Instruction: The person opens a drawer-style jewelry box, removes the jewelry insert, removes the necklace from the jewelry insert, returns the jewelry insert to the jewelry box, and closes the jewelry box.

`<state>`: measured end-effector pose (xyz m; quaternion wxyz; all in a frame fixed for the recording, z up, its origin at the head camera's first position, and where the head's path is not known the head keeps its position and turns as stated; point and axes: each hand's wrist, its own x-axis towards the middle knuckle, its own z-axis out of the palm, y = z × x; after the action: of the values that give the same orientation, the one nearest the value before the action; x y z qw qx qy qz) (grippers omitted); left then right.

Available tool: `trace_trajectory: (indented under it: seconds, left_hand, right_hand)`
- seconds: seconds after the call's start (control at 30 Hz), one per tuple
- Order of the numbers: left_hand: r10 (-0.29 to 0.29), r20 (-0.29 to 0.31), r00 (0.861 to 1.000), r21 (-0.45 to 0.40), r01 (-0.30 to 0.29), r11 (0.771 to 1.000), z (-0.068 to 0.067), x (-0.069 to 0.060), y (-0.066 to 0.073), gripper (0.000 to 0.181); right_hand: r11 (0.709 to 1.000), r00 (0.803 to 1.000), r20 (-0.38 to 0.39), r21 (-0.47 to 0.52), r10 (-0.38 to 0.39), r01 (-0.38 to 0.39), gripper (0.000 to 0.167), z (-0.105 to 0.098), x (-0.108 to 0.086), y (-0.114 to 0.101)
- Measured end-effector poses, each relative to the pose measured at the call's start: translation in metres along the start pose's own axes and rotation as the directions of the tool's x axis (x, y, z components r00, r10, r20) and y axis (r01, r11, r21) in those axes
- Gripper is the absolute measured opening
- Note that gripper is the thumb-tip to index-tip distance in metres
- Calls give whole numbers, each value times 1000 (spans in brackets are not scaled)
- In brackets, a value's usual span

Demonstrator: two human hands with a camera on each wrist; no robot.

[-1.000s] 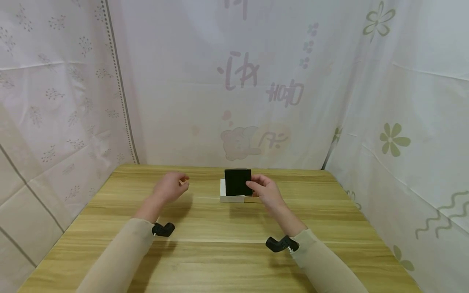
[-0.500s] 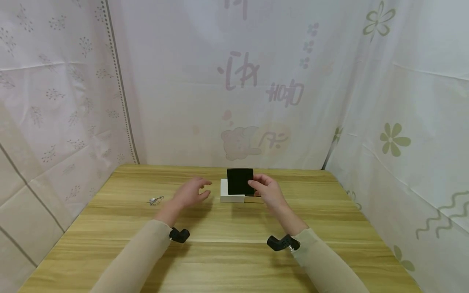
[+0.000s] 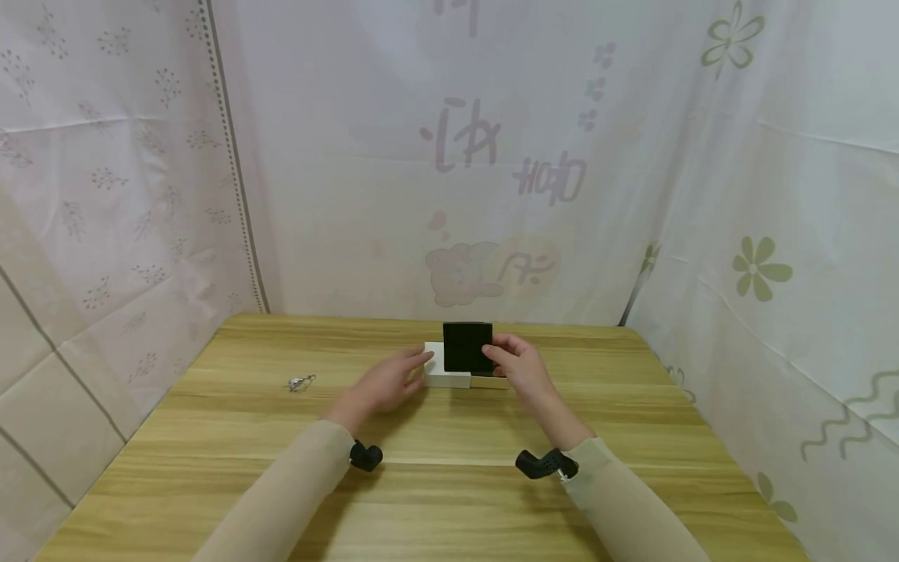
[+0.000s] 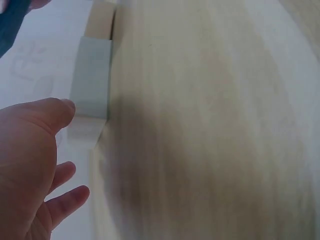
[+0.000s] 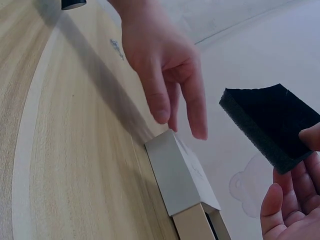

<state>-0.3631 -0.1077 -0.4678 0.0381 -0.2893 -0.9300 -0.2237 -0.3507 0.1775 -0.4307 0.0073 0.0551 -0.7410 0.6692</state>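
Note:
My right hand (image 3: 523,371) pinches a thin black foam square (image 3: 467,347) by its right edge, held upright above the box. In the right wrist view the foam (image 5: 272,125) has a rough grey-green side edge, with the thumb on its face. Below it lies a white box (image 3: 447,380) with a tan inner part (image 3: 489,382) showing at its right. My left hand (image 3: 386,382) is at the box's left end, fingers extended. The left wrist view has its thumb beside the white sleeve (image 4: 92,77); whether it touches is unclear.
A small silvery tangled item (image 3: 300,383) lies on the wooden table (image 3: 435,507), left of my left hand. Patterned pale curtains (image 3: 337,195) hang behind the table and along both sides. Each wrist carries a black device.
My left hand has moved right to the box's left end, uncovering the silvery item on the table. My right hand and the black foam have shifted slightly right.

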Motion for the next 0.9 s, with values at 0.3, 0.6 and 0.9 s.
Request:
trace_trajectory:
  seconds: [0.3,0.6,0.9]
  left_hand:
    - [67,-6,998,-26,-67,997,21,4,-15,57]
    - [7,-1,1000,20,-7,1000,23,2,-1,56]
    - [17,-16,1000,36,-16,999,24,7,-1,52]
  right_hand:
    - [1000,1000,4,4,3,-3,24,-3,1,2]
    - [1000,1000,-4,-4,19,-19,22,-6,0,3]
    - [1000,1000,-11,2,14,-14,25,-8,1,3]
